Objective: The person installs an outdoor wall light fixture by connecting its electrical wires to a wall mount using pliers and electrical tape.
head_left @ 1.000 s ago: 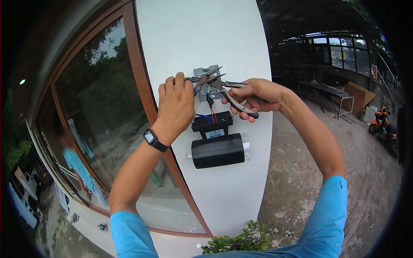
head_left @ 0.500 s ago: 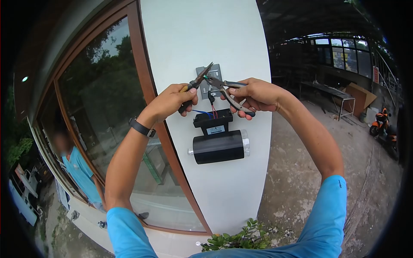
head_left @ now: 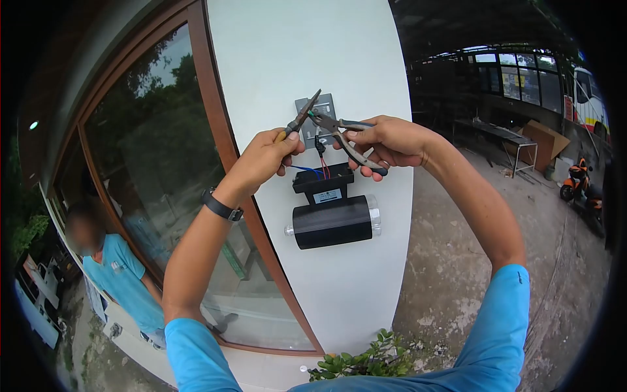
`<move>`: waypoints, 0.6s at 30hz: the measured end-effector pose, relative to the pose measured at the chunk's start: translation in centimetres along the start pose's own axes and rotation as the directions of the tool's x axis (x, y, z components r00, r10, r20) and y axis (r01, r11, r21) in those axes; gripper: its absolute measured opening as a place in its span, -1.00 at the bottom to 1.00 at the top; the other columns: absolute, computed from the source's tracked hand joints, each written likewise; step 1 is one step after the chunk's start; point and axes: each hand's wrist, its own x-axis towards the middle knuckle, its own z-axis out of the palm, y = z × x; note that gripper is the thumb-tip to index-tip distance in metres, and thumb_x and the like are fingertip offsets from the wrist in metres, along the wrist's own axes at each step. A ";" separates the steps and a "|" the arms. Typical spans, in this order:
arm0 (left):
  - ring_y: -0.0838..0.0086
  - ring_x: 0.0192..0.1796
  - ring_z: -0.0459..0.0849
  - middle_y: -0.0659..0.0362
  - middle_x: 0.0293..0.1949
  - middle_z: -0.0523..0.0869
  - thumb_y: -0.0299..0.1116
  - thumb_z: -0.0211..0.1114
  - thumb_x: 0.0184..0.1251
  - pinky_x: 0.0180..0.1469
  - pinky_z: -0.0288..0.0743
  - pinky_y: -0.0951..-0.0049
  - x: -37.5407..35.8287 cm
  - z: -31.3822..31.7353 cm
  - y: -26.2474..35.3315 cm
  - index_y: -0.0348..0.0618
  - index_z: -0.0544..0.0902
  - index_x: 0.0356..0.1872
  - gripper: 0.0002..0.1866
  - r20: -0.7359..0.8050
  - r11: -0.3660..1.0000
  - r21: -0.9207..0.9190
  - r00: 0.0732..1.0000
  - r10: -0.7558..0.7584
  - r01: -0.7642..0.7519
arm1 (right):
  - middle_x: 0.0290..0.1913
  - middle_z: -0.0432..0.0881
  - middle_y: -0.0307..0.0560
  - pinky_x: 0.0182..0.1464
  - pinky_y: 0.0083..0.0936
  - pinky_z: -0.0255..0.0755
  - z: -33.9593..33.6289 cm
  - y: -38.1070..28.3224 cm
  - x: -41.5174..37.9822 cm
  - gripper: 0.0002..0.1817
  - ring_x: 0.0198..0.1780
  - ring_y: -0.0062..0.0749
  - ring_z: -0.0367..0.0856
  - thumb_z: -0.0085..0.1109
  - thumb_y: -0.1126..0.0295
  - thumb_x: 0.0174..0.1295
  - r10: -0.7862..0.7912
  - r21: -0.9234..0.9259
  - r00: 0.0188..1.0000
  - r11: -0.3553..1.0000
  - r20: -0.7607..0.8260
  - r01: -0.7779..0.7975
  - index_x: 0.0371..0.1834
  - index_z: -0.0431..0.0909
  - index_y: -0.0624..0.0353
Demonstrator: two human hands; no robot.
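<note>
Gripping the needle-nose pliers (head_left: 303, 119) upper centre in the frame, left hand (head_left: 264, 157) with fingers closed around the handles. Holding the second pliers (head_left: 355, 154) just right of there, right hand (head_left: 394, 140) with fingers loosely curled over spread handles. Crossing near the tips, in front of the grey mounting plate (head_left: 327, 102), close by a small green piece (head_left: 311, 115), perhaps wire; cannot tell which jaws pinch it.

To work well, as judged from here: brace the needle-nose pliers, squeeze the second pliers gently, and pull straight rather than sideways. Mind the dark connector (head_left: 319, 145) just below, and avoid tugging on the red wires (head_left: 324, 170) and blue wire (head_left: 304, 168) at the black lamp (head_left: 332, 223), centre of the frame.

Counted: two hands, two pliers, one green piece, one plate, one connector, one lamp; red wires too close together to count. Also one watch (head_left: 222, 206) on the left wrist, one other person (head_left: 127, 277) at lower left, one motorbike (head_left: 577, 186) at far right, one leafy plant (head_left: 359, 363) at bottom centre
</note>
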 end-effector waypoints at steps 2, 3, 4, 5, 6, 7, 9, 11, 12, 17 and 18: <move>0.09 -0.21 0.63 -0.02 -0.22 0.61 -0.30 0.24 0.57 -0.16 0.47 0.17 -0.2 0.1 -0.5 -0.31 0.62 -0.27 -0.75 -0.094 0.817 0.508 0.925 0.367 -0.272 | -0.18 0.69 0.08 -0.42 -0.51 0.67 0.0 0.2 0.2 -0.61 -0.42 -0.44 0.70 -0.09 0.27 0.70 -0.006 -0.001 1.000 1.000 0.003 0.006 0.27 0.58 0.35; 0.07 -0.22 0.63 -0.03 -0.22 0.62 -0.30 0.24 0.57 -0.16 0.46 0.16 -0.2 0.0 -0.5 -0.32 0.63 -0.27 -0.75 -0.063 0.605 0.722 0.838 0.542 -0.337 | -0.18 0.70 0.08 -0.42 -0.52 0.67 0.0 0.1 0.2 -0.61 -0.42 -0.44 0.70 -0.09 0.27 0.70 -0.009 -0.010 1.000 1.000 0.000 0.009 0.27 0.59 0.35; 0.14 -0.24 0.60 -0.01 -0.23 0.62 -0.28 0.27 0.58 -0.13 0.46 0.23 0.5 -0.3 -1.4 -0.36 0.67 -0.24 -0.72 0.046 0.149 0.940 0.547 0.836 -0.307 | -0.18 0.70 0.08 -0.42 -0.53 0.66 -0.1 0.1 0.2 -0.61 -0.42 -0.44 0.71 -0.09 0.27 0.70 -0.012 -0.018 1.000 1.000 -0.002 0.012 0.26 0.59 0.35; 0.13 -0.24 0.60 -0.01 -0.22 0.62 -0.30 0.27 0.57 -0.13 0.46 0.22 0.3 -0.1 -2.1 -0.35 0.67 -0.23 -0.74 -0.031 0.323 0.881 0.639 0.769 -0.346 | -0.18 0.70 0.09 -0.43 -0.53 0.66 0.0 0.5 0.2 -0.61 -0.41 -0.44 0.71 -0.09 0.27 0.70 -0.004 -0.019 1.000 1.000 0.000 0.004 0.26 0.60 0.34; 0.13 -0.24 0.60 -0.01 -0.22 0.63 -0.31 0.28 0.55 -0.14 0.46 0.20 0.2 0.1 -1.8 -0.35 0.67 -0.22 -0.75 -0.088 0.479 0.799 0.717 0.691 -0.363 | -0.17 0.70 0.09 -0.43 -0.53 0.66 -0.1 0.5 0.3 -0.61 -0.41 -0.44 0.71 -0.09 0.27 0.70 -0.010 -0.026 1.000 1.000 -0.004 0.009 0.25 0.60 0.34; 0.12 -0.24 0.60 -0.01 -0.21 0.63 -0.32 0.29 0.54 -0.14 0.46 0.19 0.4 0.2 -1.3 -0.34 0.67 -0.21 -0.77 -0.130 0.621 0.695 0.787 0.603 -0.361 | -0.17 0.70 0.09 -0.43 -0.54 0.66 -0.4 0.2 0.5 -0.61 -0.41 -0.44 0.71 -0.09 0.27 0.70 -0.017 -0.039 1.000 0.999 -0.010 0.017 0.25 0.61 0.33; 0.15 -0.23 0.62 0.01 -0.19 0.65 -0.38 0.29 0.50 -0.14 0.47 0.24 0.3 0.5 -0.5 -0.32 0.69 -0.16 -0.83 -0.138 0.965 0.230 0.977 0.162 -0.127 | -0.18 0.70 0.09 -0.44 -0.54 0.66 -0.3 0.4 0.3 -0.61 -0.42 -0.44 0.71 -0.08 0.26 0.69 -0.021 -0.027 1.000 0.999 -0.018 0.020 0.25 0.61 0.32; 0.17 -0.24 0.61 0.01 -0.18 0.65 -0.40 0.29 0.50 -0.15 0.47 0.27 0.3 0.3 -0.5 -0.31 0.71 -0.15 -0.84 -0.001 0.980 -0.194 0.999 -0.034 0.034 | -0.18 0.71 0.09 -0.44 -0.54 0.66 -0.2 0.3 0.2 -0.61 -0.43 -0.45 0.71 -0.07 0.26 0.69 -0.027 -0.019 0.999 0.999 -0.023 0.026 0.25 0.61 0.32; 0.17 -0.24 0.61 0.01 -0.18 0.64 -0.40 0.28 0.51 -0.15 0.47 0.27 0.4 0.1 -0.6 -0.31 0.71 -0.14 -0.84 -0.174 0.919 0.292 0.930 0.324 -0.266 | -0.18 0.71 0.09 -0.44 -0.54 0.66 -0.2 0.1 0.3 -0.61 -0.43 -0.44 0.71 -0.06 0.25 0.69 -0.023 -0.034 0.999 0.999 -0.025 0.022 0.25 0.61 0.31; 0.11 -0.11 0.60 0.02 -0.08 0.63 -0.45 0.32 0.47 -0.06 0.48 0.18 0.5 -0.9 -1.1 -0.27 0.71 -0.03 -0.83 -0.052 0.558 0.755 0.818 0.573 -0.343 | -0.17 0.70 0.09 -0.45 -0.54 0.67 -0.8 0.4 0.6 -0.61 -0.43 -0.44 0.71 -0.05 0.24 0.68 -0.016 -0.008 1.000 1.000 0.006 0.016 0.25 0.61 0.31; 0.08 -0.03 0.58 0.01 -0.01 0.61 -0.47 0.33 0.43 0.00 0.46 0.14 0.1 -0.8 -1.5 -0.28 0.70 -0.01 -0.81 -0.044 0.475 0.816 0.784 0.619 -0.329 | -0.17 0.70 0.09 -0.45 -0.54 0.67 -0.6 0.6 0.6 -0.61 -0.43 -0.44 0.71 -0.05 0.23 0.68 -0.020 -0.021 1.000 1.000 0.005 0.020 0.25 0.61 0.32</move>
